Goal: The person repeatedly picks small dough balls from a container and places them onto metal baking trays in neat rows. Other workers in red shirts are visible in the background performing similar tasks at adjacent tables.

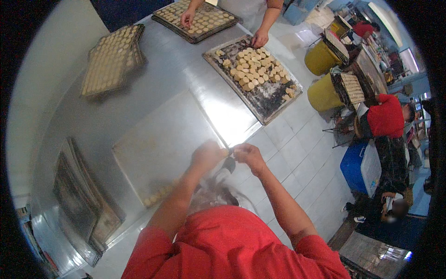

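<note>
My left hand is blurred, above the front right corner of a pale baking tray. A small yellowish piece, apparently dough, shows at its fingertips. My right hand is just to the right, past the tray's edge, fingers bent toward the left hand. Something small and dark lies between the hands; whether the right fingers hold anything cannot be made out. A row of round dough pieces lies along the tray's near left side, partly hidden by my left forearm.
A dark tray of cut dough rounds lies ahead right; a co-worker's hand touches its far edge. The co-worker's other hand reaches over stacked filled trays. More trays stand left and near left on the metal table.
</note>
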